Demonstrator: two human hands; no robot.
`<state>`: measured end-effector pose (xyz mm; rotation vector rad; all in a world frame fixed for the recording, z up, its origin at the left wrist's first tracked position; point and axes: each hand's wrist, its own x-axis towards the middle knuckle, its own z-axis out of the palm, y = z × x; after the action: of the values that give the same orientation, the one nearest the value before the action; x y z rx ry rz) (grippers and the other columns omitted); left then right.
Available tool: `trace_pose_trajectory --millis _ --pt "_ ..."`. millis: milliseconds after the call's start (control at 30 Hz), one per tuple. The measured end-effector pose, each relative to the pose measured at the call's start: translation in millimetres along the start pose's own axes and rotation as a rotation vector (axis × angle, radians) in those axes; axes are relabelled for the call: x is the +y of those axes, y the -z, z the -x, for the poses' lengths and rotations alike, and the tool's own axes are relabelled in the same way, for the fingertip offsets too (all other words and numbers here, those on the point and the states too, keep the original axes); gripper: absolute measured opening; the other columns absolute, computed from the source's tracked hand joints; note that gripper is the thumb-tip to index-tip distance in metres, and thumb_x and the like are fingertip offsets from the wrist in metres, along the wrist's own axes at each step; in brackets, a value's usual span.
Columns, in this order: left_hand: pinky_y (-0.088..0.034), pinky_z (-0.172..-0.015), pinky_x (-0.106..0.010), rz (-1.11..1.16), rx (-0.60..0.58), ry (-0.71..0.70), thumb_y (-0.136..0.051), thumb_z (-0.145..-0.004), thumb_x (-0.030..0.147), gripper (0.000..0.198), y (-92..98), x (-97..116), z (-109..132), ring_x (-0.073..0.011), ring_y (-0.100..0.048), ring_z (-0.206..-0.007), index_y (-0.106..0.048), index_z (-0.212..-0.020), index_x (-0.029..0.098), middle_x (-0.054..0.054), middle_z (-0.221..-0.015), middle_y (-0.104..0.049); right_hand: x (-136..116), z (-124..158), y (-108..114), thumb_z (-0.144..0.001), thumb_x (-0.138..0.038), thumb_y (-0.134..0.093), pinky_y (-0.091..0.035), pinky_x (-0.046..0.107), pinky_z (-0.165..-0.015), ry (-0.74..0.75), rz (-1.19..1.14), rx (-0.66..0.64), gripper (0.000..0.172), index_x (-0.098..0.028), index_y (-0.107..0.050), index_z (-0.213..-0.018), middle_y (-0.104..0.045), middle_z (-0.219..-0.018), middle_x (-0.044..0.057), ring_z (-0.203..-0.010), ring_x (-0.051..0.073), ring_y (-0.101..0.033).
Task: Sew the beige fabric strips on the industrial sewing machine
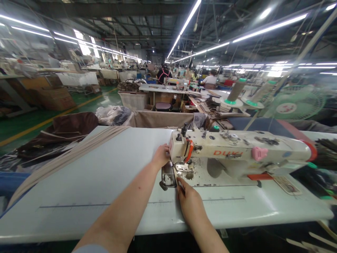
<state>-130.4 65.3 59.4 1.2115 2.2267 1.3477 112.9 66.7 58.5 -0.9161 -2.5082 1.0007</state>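
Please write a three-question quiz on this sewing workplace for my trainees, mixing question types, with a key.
1. True or false: the right hand is nearer the front edge of the table than the left hand is.

2. Where do the long pale strips lie?
A) On top of the sewing machine
B) Across the left part of the table
C) Over the fan

3. Fill in the colour: the large letters on the sewing machine are ____.

Key: 1. True; 2. B; 3. orange.
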Motion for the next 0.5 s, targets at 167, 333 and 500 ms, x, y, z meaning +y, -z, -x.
trace_pose_trajectory --millis 167,333,500 --pt "-0.045 -0.114 -0.039 0.085 0.131 0.103 -0.07 -0.073 0.014 0.005 2.1 -5.7 -0.4 -0.0285 -0.064 -0.121 -0.073 -0.075 0.018 -0.01 -0.12 -0.074 -1.6 6.9 7.5 -0.103 -0.036 -0.047 -0.056 0.041 -0.097 0.058 0.065 0.131 0.043 -0.018 -0.066 -0.136 -0.069 -0.122 0.015 -0.108 0.028 -0.07" --pt "-0.05 -0.102 -0.039 0.276 0.241 0.224 -0.068 -0.08 0.034 0.017 7.6 -8.3 11.3 -0.0266 -0.066 -0.106 -0.067 -0.073 0.019 -0.008 -0.101 -0.074 4.7 13.0 7.5 -0.099 -0.034 -0.052 -0.055 0.048 -0.102 0.119 -0.033 0.259 0.04 -0.013 -0.063 -0.132 -0.065 -0.12 0.018 -0.112 0.03 -0.066" --pt "-0.057 -0.086 -0.037 0.54 0.255 0.308 -0.07 -0.074 0.053 0.035 18.6 -6.1 39.2 -0.0243 -0.069 -0.088 -0.061 -0.076 0.019 -0.004 -0.078 -0.069 -4.6 16.2 6.4 -0.102 -0.042 -0.052 -0.056 0.045 -0.098 0.226 -0.178 0.316 0.029 -0.019 -0.068 -0.11 -0.066 -0.111 0.015 -0.107 0.028 -0.065"
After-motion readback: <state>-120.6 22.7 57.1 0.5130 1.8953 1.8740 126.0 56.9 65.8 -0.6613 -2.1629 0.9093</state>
